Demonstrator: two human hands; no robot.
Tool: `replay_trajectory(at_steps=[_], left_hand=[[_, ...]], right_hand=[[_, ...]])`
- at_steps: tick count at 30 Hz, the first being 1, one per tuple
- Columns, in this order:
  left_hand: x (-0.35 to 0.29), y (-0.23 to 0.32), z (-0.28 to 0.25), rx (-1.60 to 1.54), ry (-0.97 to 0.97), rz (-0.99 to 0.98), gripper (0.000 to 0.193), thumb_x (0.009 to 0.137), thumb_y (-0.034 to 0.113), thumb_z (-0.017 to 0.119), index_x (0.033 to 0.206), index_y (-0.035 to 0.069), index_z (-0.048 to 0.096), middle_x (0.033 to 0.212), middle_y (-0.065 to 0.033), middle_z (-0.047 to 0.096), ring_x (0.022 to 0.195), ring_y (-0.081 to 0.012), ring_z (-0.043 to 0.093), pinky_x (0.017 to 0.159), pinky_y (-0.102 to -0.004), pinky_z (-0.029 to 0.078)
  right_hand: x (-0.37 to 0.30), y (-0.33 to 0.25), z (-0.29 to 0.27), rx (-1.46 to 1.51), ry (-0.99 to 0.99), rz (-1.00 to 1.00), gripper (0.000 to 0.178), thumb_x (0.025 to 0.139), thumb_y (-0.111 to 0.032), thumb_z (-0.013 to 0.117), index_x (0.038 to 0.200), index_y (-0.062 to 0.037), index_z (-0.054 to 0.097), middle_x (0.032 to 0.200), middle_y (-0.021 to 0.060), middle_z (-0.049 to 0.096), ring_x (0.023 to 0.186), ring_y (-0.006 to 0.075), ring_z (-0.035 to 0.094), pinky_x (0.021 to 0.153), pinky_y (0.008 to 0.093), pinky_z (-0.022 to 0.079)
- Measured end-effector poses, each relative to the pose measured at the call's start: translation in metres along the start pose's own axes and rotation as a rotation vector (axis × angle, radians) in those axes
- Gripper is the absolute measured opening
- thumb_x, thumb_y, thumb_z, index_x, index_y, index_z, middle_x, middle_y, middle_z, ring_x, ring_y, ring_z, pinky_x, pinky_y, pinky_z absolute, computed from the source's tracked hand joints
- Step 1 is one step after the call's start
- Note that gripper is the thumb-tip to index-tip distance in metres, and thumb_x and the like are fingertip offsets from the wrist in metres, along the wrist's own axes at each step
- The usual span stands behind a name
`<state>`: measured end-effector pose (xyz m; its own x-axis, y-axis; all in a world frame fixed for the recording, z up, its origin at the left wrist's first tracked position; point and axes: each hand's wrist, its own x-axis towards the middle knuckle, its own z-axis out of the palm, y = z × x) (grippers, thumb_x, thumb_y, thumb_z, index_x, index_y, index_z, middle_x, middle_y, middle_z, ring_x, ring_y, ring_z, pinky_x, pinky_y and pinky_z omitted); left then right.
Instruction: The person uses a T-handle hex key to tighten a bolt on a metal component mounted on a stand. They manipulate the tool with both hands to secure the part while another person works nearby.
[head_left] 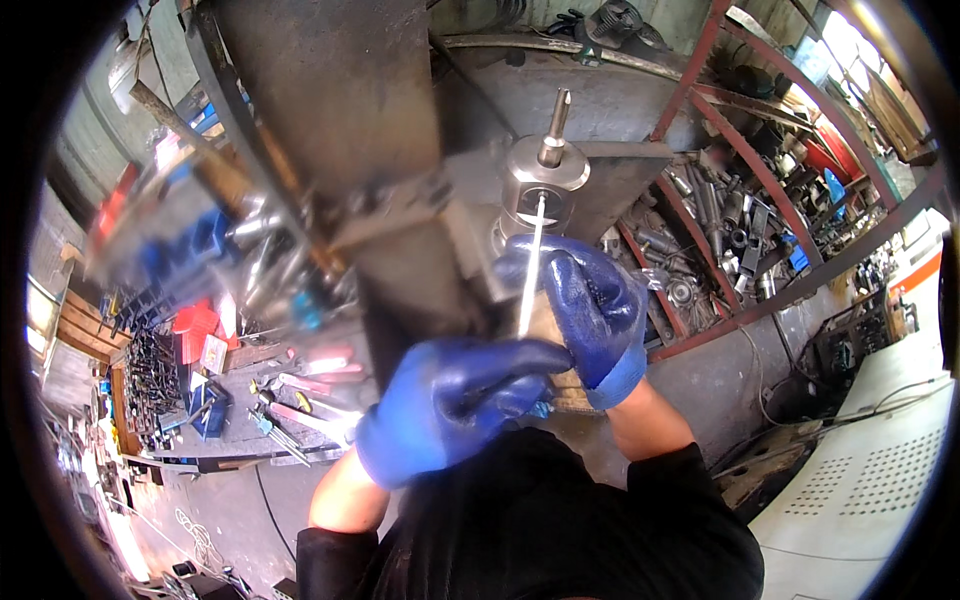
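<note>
Both my hands wear blue coated gloves. My left hand [450, 405] is closed at the lower end of a thin, bright metal rod [532, 270], which hides that end. The rod's upper end meets a round recess in the side of a shiny cylindrical tool holder [540, 180]. From the holder's top rises a narrower pointed shaft [558, 125]. My right hand [595, 305] sits just below the holder with curled fingers. The rod passes in front of its fingertips, and whatever they grip is hidden. Beneath it shows a tan block-like thing [547, 328].
A workbench [265, 352] at left bears pink-handled tools [310, 385], a blue bin [208, 408] and red containers [197, 325]. At right, a red metal frame [735, 150] surrounds piled metal parts [715, 215]. A pale perforated panel [870, 470] stands at lower right.
</note>
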<state>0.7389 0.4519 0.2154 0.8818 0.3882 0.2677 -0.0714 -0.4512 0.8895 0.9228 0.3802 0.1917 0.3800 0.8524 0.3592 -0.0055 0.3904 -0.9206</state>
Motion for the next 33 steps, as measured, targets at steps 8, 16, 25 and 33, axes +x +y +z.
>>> replay_trajectory(at_steps=[8, 16, 25, 33], left_hand=[[0.001, 0.0, 0.003, -0.226, 0.006, -0.101, 0.034, 0.099, 0.02, 0.073, 0.124, -0.003, 0.074, 0.104, -0.0139, 0.079, 0.087, -0.0202, 0.076, 0.082, -0.0336, 0.06], [-0.001, 0.013, 0.004, -0.321, 0.171, 0.02, 0.046, 0.093, 0.032, 0.078, 0.12, -0.004, 0.074, 0.095, -0.0126, 0.078, 0.077, -0.0209, 0.073, 0.074, -0.0334, 0.058], [-0.015, 0.029, 0.013, -0.189, 0.22, -0.059, 0.038, 0.1, 0.026, 0.069, 0.126, -0.001, 0.071, 0.098, -0.014, 0.078, 0.076, -0.023, 0.074, 0.071, -0.0339, 0.059], [-0.018, 0.011, 0.016, 0.452, 0.231, 0.159, 0.052, 0.086, 0.041, 0.083, 0.122, 0.005, 0.075, 0.091, -0.0084, 0.077, 0.079, -0.0214, 0.075, 0.07, -0.0341, 0.057]], right_hand=[[0.017, -0.013, -0.001, 0.482, -0.26, 0.355, 0.043, 0.111, -0.03, 0.053, 0.131, 0.006, 0.066, 0.115, 0.0216, 0.075, 0.106, 0.0278, 0.074, 0.095, 0.0394, 0.06], [0.012, -0.019, 0.011, 0.676, -0.207, 0.303, 0.038, 0.109, -0.028, 0.056, 0.122, 0.0049, 0.068, 0.11, 0.019, 0.075, 0.097, 0.0289, 0.075, 0.088, 0.0414, 0.062], [0.018, -0.024, 0.016, 0.586, -0.062, 0.488, 0.035, 0.107, -0.029, 0.061, 0.116, 0.0025, 0.071, 0.098, 0.0154, 0.074, 0.088, 0.0237, 0.074, 0.08, 0.0368, 0.061], [0.017, -0.023, 0.015, 0.458, 0.013, 0.415, 0.031, 0.105, -0.027, 0.065, 0.104, 0.0026, 0.073, 0.085, 0.0109, 0.073, 0.077, 0.0187, 0.07, 0.072, 0.0323, 0.057]])
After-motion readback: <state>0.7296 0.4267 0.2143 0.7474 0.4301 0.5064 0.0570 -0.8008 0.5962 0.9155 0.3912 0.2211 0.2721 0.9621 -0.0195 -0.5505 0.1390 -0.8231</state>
